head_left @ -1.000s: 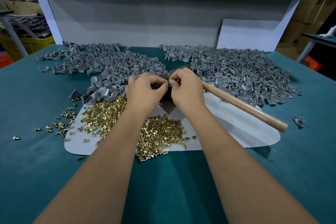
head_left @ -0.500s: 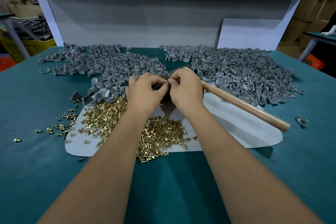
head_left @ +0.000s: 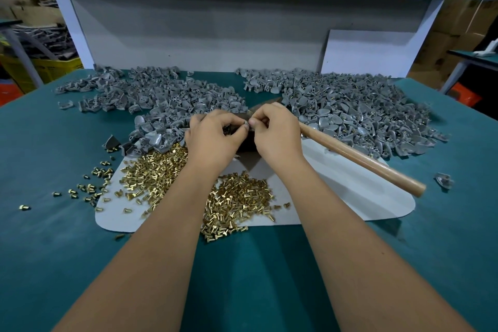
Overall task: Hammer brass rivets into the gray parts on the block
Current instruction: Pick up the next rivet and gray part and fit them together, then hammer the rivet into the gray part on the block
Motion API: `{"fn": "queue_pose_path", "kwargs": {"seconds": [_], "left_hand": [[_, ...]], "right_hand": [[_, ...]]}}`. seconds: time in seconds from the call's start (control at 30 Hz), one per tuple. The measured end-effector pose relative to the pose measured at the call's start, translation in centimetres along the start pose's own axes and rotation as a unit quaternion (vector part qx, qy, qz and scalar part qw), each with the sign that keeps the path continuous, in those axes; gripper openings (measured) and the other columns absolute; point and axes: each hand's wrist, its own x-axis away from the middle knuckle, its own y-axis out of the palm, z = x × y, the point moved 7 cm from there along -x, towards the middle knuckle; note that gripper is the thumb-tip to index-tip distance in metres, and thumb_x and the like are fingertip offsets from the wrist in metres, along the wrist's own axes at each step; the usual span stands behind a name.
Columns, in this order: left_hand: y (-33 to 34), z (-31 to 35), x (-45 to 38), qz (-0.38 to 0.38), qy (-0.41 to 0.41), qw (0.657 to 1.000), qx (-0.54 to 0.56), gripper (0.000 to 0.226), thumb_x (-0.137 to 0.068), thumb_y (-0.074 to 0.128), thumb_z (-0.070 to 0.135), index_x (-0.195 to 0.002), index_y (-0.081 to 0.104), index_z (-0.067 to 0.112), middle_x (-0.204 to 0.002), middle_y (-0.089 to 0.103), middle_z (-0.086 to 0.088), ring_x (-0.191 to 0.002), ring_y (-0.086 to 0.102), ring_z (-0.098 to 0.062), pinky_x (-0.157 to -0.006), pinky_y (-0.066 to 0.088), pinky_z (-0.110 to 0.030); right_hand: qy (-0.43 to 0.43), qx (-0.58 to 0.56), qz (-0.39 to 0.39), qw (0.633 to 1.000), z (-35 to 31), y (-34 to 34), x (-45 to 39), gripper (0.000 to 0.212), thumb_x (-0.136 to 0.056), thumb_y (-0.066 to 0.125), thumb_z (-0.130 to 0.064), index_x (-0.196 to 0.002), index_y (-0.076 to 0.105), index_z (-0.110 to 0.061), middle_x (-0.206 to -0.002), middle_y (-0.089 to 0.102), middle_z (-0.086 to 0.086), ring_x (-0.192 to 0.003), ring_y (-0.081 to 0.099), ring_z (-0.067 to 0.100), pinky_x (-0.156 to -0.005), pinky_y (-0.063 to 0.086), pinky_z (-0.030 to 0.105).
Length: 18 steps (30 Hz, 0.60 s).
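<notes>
Two heaps of gray parts spread across the green table (head_left: pixel 40 237): the left heap (head_left: pixel 151 100) lies beyond and to the left of the grip, the right heap (head_left: pixel 358 110) beyond and to its right. A white mat (head_left: pixel 350 197) lies under and nearer than the grip, with brass rivets (head_left: pixel 237 202) piled on it just below the wrists and spilling leftward onto the table. A hammer (head_left: pixel 361 159) runs out to the right from behind the right hand, its wooden handle angled toward the near right. The dark block (head_left: pixel 246 143) sits directly under the grip. The left hand (head_left: pixel 215 137) and right hand (head_left: pixel 275 135) meet above it, fingers curled, fingertips pinching a small gray part (head_left: pixel 245 124) between them.
</notes>
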Motion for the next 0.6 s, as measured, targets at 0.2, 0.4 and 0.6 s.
{"fn": "queue_pose_path", "kwargs": {"seconds": [0.2, 0.4, 0.6], "left_hand": [[-0.1, 0.0, 0.1, -0.013, -0.02, 0.999, 0.036, 0.011, -0.089, 0.065, 0.038, -0.083, 0.063, 0.047, -0.111, 0.06, 0.021, -0.121, 0.033, -0.019, -0.108, 0.027, -0.046], [-0.2, 0.0, 0.2, -0.017, -0.031, 0.998, 0.05, 0.011, -0.09, 0.064, 0.037, -0.085, 0.064, 0.046, -0.11, 0.059, 0.021, -0.119, 0.031, -0.016, -0.108, 0.026, -0.045], [-0.1, 0.1, 0.1, -0.021, -0.023, 0.999, 0.044, 0.012, -0.09, 0.064, 0.037, -0.083, 0.063, 0.046, -0.108, 0.057, 0.021, -0.12, 0.032, -0.018, -0.106, 0.028, -0.044]], "right_hand": [[0.028, -0.134, 0.01, 0.991, 1.1, -1.2, 0.2, 0.022, -0.095, 0.048, -0.004, -0.093, 0.07, -0.01, -0.103, 0.063, 0.005, -0.095, 0.058, 0.015, -0.09, 0.047, 0.028], [0.023, -0.124, -0.001, 0.992, 0.9, -1.1, 0.2, 0.022, -0.095, 0.049, -0.005, -0.095, 0.071, -0.011, -0.103, 0.061, 0.002, -0.097, 0.056, 0.012, -0.089, 0.046, 0.029], [0.018, -0.108, -0.012, 0.994, 0.7, -0.8, 0.0, 0.02, -0.094, 0.051, -0.008, -0.095, 0.071, -0.013, -0.101, 0.059, 0.0, -0.093, 0.054, 0.008, -0.081, 0.04, 0.021]]}}
